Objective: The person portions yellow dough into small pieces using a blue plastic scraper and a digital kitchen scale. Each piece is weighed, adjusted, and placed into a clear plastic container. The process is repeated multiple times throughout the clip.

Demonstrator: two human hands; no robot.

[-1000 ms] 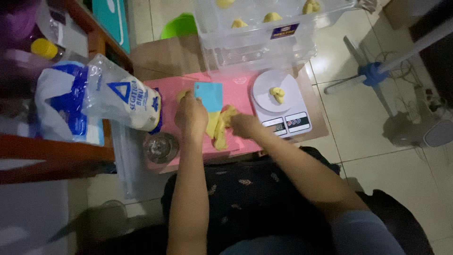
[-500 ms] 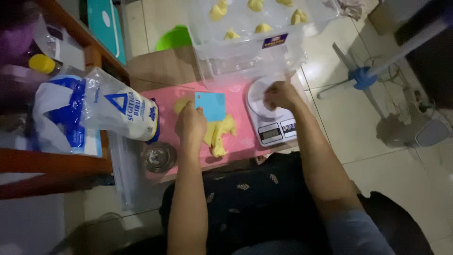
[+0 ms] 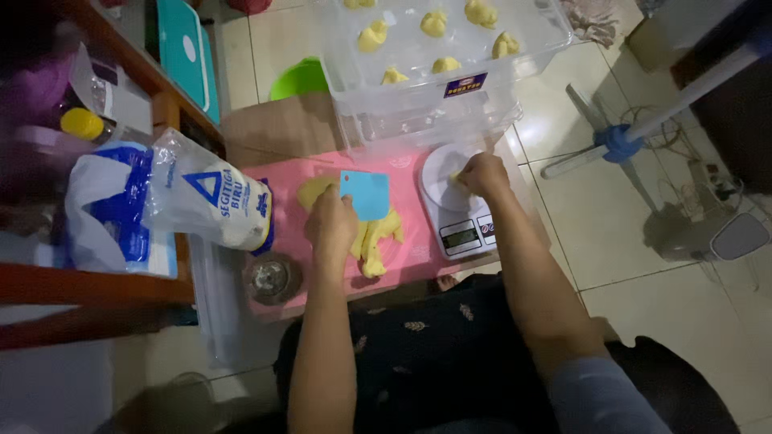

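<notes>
- The left hand rests on the pink mat, its grip closed round the lower edge of a light blue scraper, which stands up from the fingers with its flat blade facing the camera.
- Just under and to the right of that hand lies a lump of yellow dough, stretched out in uneven strips on the mat; a smaller flat yellow piece lies just left of the scraper.
- The right hand is over the round white plate of the kitchen scale, fingers curled down and pinched on a small bit of yellow dough at the plate; how firmly the grip is closed is hard to tell.
- The scale stands at the right end of the mat, its small display toward the person.
- Beyond the mat stands a clear plastic box with several yellow dough balls set apart in it.
- A small round metal cup sits at the near left corner of the mat.
- To the left a flour bag, clear with blue print, lies tilted against a wooden shelf.
- On the tiled floor at the right stands the base of a fan, well apart from the hands.
</notes>
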